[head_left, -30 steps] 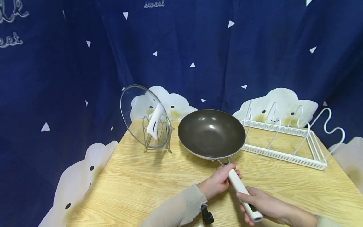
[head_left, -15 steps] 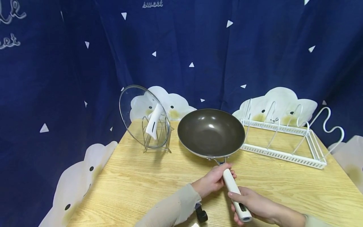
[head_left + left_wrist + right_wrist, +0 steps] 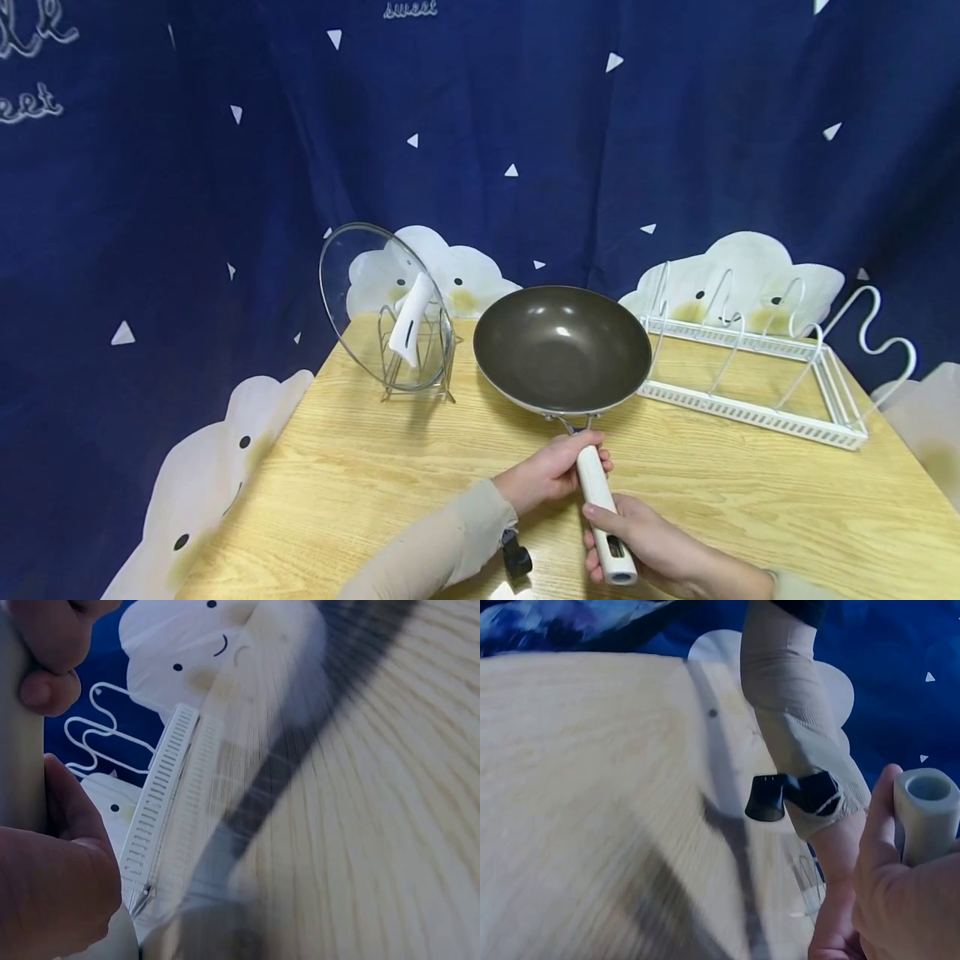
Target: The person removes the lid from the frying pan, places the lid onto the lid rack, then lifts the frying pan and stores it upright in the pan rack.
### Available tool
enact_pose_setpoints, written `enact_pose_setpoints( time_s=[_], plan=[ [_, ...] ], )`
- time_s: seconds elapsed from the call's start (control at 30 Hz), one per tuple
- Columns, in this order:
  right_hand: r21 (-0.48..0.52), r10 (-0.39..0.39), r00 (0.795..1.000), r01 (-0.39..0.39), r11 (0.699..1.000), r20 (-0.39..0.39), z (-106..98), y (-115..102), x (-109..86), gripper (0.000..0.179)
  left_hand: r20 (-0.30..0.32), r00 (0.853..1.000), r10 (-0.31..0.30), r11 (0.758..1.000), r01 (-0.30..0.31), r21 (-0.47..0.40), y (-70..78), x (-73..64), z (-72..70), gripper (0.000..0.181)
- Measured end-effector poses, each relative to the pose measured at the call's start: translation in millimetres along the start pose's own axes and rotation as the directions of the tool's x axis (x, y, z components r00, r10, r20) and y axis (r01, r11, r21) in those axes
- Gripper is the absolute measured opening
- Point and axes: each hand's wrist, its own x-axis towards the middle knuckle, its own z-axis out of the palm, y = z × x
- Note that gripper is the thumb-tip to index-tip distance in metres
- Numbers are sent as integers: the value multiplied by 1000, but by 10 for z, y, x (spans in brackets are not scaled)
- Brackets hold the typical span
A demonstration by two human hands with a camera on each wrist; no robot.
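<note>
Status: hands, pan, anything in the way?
Left hand grips handle near pan, right hand near its end. Pan open side up. White rack behind pan's right edge; gap unclear.

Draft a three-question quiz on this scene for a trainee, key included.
1. True or false: the left hand grips the handle nearer the pan than the right hand does.
2. Fill in: in the head view, the white rack stands to the ____ of the pan.
3. What supports the glass lid?

Key:
1. True
2. right
3. The wire stand
</note>
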Motion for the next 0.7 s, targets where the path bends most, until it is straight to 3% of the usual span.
enact_pose_setpoints(
  time_s=[0.2,0.53,0.7],
  plan=[
    [101,-26,1000,25,995,11,79,29,113,22,18,1000,-13,1000,13,20,42,-29,-88,14],
    [216,-14,991,43,976,-136,257,103,231,23,15,1000,-3,999,3,53,94,-74,-172,14],
    [226,3,983,39,973,-185,310,101,282,21,29,999,15,998,-17,64,94,-66,-196,14]
  ],
)
